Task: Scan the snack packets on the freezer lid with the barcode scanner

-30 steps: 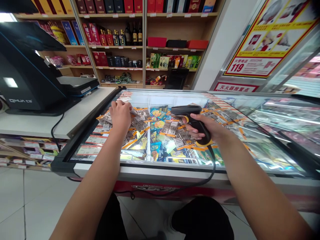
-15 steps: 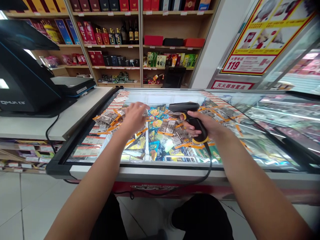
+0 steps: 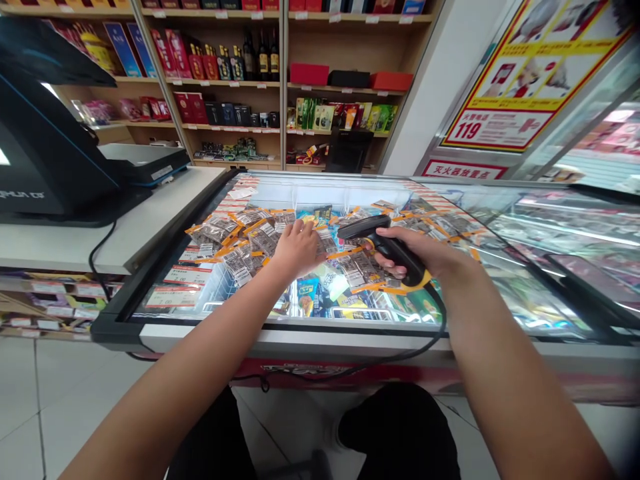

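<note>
My right hand (image 3: 407, 253) is wrapped round the grip of a black and yellow barcode scanner (image 3: 385, 247), its head pointing left over the packets. A cable hangs from the scanner's handle. My left hand (image 3: 299, 250) lies palm down with fingers stretched out, at the edge of a clear packet with an orange border (image 3: 327, 241). Its fingertips are partly hidden. More such packets (image 3: 240, 262) with barcode labels lie left of that hand. Another group of packets (image 3: 356, 269) lies under and beside the scanner.
The packets rest on the glass top of a chest freezer (image 3: 195, 327), with colourful bags inside. Price labels (image 3: 175, 297) line its left side. At left, a counter (image 3: 150, 227) carries a dark checkout machine (image 3: 45, 133). Shelves (image 3: 225, 87) with boxes and bottles stand behind.
My left hand has moved right, from the left group of packets to the middle one. The scanner has tilted, its head lower and its handle swung slightly right.
</note>
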Demonstrator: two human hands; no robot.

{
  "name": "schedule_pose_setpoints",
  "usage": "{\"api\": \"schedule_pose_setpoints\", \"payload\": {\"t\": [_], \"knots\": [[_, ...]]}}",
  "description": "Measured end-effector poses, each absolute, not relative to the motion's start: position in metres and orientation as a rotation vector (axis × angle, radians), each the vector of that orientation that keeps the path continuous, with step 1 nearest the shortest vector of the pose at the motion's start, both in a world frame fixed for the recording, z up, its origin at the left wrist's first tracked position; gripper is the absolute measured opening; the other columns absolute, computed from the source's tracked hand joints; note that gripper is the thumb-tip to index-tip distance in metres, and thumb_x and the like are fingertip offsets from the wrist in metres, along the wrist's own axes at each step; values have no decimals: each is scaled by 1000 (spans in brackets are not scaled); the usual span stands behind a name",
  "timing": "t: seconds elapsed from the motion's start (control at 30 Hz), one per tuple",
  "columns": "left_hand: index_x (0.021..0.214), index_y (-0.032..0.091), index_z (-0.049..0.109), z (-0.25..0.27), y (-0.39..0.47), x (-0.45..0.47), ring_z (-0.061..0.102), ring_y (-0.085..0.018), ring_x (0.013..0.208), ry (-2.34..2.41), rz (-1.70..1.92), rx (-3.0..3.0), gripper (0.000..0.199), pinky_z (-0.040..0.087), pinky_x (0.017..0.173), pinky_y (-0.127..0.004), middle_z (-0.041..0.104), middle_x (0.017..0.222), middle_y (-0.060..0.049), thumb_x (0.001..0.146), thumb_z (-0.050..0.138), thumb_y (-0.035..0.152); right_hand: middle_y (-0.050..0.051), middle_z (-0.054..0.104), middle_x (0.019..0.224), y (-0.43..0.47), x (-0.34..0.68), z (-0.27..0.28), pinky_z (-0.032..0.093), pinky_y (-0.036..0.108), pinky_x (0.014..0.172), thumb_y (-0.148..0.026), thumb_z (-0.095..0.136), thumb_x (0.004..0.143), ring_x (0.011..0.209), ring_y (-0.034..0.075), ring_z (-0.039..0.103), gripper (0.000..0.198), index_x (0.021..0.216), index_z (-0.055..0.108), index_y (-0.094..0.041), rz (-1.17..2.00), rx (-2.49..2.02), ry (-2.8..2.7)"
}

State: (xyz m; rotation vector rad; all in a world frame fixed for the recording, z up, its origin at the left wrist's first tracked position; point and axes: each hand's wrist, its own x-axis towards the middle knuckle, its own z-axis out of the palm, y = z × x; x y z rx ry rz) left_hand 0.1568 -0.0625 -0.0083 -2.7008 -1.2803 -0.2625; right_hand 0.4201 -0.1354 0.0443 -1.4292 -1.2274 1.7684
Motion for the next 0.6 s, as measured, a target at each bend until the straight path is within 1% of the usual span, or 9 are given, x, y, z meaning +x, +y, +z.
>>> {"api": "schedule_pose_setpoints", "payload": {"t": [0.03,0.13,0.2,0.3,0.37,0.43,0.5,0.6], "knots": [[135,13,65,-7,-63,155,42,-41,147,-1326,-251,-2652,58,37,120,-53,53,156,-20,104,47,60,2,61,63,-136,420,45,42,24,40,-64,73,88,46,13,50,45,92,64,-20,1754,-1421,-1245],[128,13,66,-6,-62,151,49,-40,138,-1397,-239,-2607,57,39,116,-53,64,139,-20,104,47,62,3,65,66,-139,418,47,46,26,42,-65,73,87,48,14,53,45,93,66,-21,1714,-1419,-1297],[126,15,66,-7,-61,149,50,-39,136,-1394,-241,-2623,55,39,115,-53,66,134,-19,104,47,62,3,65,66,-140,416,46,47,26,43,-67,74,86,48,14,53,48,92,66,-20,1709,-1432,-1312],[125,14,66,-7,-60,149,50,-40,137,-1408,-263,-2623,55,37,116,-55,66,135,-20,102,51,62,3,65,66,-140,414,44,48,27,43,-69,76,85,48,13,52,51,92,65,-20,1711,-1435,-1305],[128,14,65,-7,-61,149,49,-40,137,-1399,-272,-2636,54,36,116,-56,65,137,-20,102,52,60,3,64,66,-140,414,43,47,26,42,-69,76,86,48,13,52,51,92,65,-20,1718,-1426,-1294],[138,17,61,-7,-61,148,47,-39,139,-1343,-289,-2675,51,35,116,-57,62,145,-18,104,49,54,2,63,65,-140,415,42,46,25,41,-69,75,86,48,13,51,51,91,65,-20,1725,-1413,-1297],[148,23,55,-7,-61,147,45,-38,142,-1268,-295,-2725,50,35,116,-57,58,154,-14,106,45,48,2,61,63,-140,416,43,45,25,40,-70,74,87,47,13,50,51,90,66,-19,1729,-1405,-1316],[155,27,52,-8,-61,145,43,-37,143,-1208,-255,-2769,51,34,115,-58,56,156,-13,108,40,45,3,61,61,-141,416,43,44,24,39,-71,74,86,46,12,49,53,89,66,-19,1744,-1420,-1339]]}}
